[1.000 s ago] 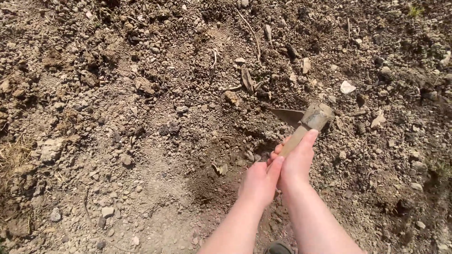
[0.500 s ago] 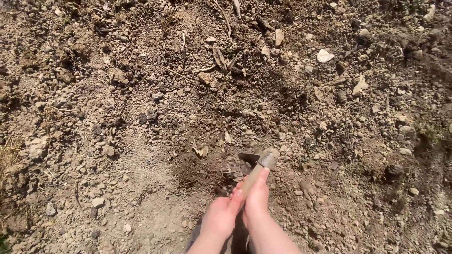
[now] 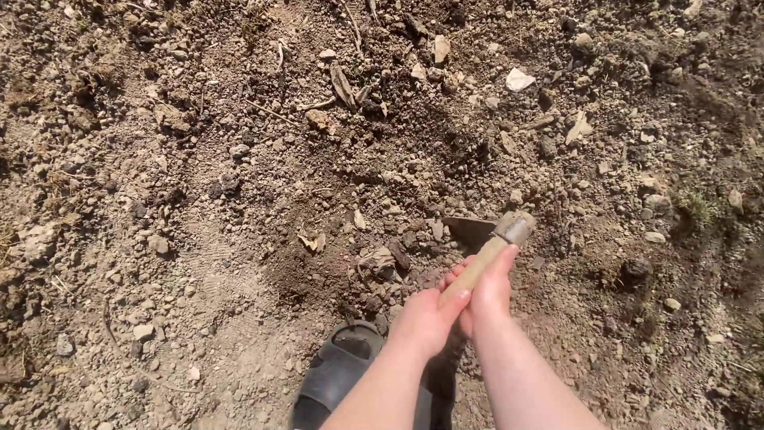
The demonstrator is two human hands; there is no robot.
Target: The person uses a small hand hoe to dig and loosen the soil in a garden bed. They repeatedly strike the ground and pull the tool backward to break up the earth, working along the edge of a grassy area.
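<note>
Both of my hands grip the wooden handle of a small hoe. My left hand holds it lower down, my right hand just above. The metal hoe blade points left from the handle's top end and hangs just over the loose brown soil. A patch of darker, freshly turned earth lies to the left of the blade. My forearms enter from the bottom edge.
A dark sandal on my foot shows at the bottom, left of my arms. Stones, dry leaves and clods are scattered over the ground, with a pale stone at the upper right. A small green weed grows at the right.
The hoe first swung down toward me, with the blade dropping into the soil. Now it has lifted and moved out to the right again. The sandal has come into view.
</note>
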